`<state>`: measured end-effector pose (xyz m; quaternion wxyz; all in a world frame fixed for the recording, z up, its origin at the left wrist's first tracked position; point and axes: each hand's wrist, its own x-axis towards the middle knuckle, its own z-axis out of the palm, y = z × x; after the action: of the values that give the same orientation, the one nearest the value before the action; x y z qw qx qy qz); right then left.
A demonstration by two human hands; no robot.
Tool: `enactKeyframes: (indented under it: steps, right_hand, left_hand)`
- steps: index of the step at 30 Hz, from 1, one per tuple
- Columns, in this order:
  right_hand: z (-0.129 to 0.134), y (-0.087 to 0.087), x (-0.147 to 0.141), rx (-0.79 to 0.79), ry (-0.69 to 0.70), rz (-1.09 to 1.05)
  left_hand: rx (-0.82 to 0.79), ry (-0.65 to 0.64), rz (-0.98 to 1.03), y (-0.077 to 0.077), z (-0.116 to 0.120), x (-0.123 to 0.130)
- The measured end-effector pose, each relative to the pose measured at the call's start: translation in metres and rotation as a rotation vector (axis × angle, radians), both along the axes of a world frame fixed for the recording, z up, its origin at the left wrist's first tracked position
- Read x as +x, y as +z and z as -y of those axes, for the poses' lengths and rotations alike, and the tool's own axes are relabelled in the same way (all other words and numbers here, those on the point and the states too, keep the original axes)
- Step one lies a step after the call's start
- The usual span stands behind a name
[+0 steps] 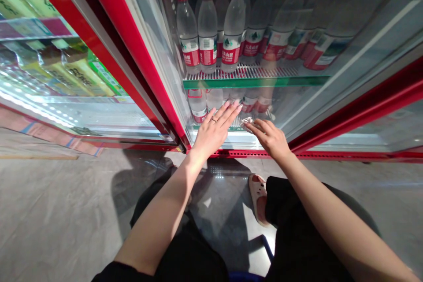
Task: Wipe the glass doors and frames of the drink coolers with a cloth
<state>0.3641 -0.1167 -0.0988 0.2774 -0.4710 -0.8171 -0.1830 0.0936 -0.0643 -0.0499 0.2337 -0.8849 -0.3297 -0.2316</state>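
Observation:
My left hand (215, 128) is stretched out flat in front of the lower part of the cooler's glass door, a ring on one finger. To its right, my right hand (269, 137) pinches a small crumpled white wad (247, 122) at its fingertips, close to the glass. Behind the door, water bottles (231, 48) with red caps and red-and-white labels stand in rows on a shelf with a green front edge (257, 82). More bottles (199, 108) show on the level below, partly hidden by my left hand.
Red door frames (142, 53) run down both sides of the glass. Another cooler at the left holds yellow-labelled drinks (77, 68). My legs and a light clog (257, 196) are below, over the grey tiled floor (66, 211).

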Motion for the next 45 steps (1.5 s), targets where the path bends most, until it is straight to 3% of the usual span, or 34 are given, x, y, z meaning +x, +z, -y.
enactKeyframes:
  steps: [5, 8, 12, 16, 20, 27, 31, 35, 41, 45]
  right_hand:
    - [-0.008, 0.009, -0.011, 0.092, -0.1, -0.199]
    - [-0.006, 0.009, -0.017, 0.009, -0.088, -0.095]
    - [0.002, 0.002, 0.0, -0.055, -0.056, 0.032]
    - [0.002, 0.004, 0.021, 0.123, -0.137, -0.178]
    - [-0.005, 0.015, 0.018, 0.195, -0.191, -0.324]
    - [0.005, 0.014, 0.021, -0.12, -0.039, 0.015]
    - [0.008, 0.011, 0.037, -0.005, -0.149, -0.135]
    - [0.003, 0.013, 0.031, 0.153, -0.201, -0.335]
    - [0.007, 0.005, 0.025, -0.038, -0.142, -0.046]
    - [0.008, 0.002, 0.042, 0.082, -0.263, -0.103]
  left_hand:
    - [-0.103, 0.033, 0.037, 0.005, 0.001, 0.01]
    - [-0.095, 0.023, 0.025, 0.004, 0.003, 0.013]
    - [-0.078, 0.005, -0.032, 0.002, 0.006, 0.009]
    - [-0.059, -0.008, -0.027, 0.0, 0.005, 0.011]
    - [-0.029, -0.008, -0.002, -0.002, 0.004, 0.023]
    - [-0.046, -0.062, -0.073, -0.008, 0.008, 0.033]
    - [-0.064, -0.062, -0.052, -0.01, 0.004, 0.034]
    - [-0.071, -0.069, -0.031, -0.012, 0.002, 0.044]
    - [-0.055, -0.093, -0.073, -0.015, 0.005, 0.057]
    - [-0.057, -0.092, -0.065, -0.012, 0.006, 0.06]
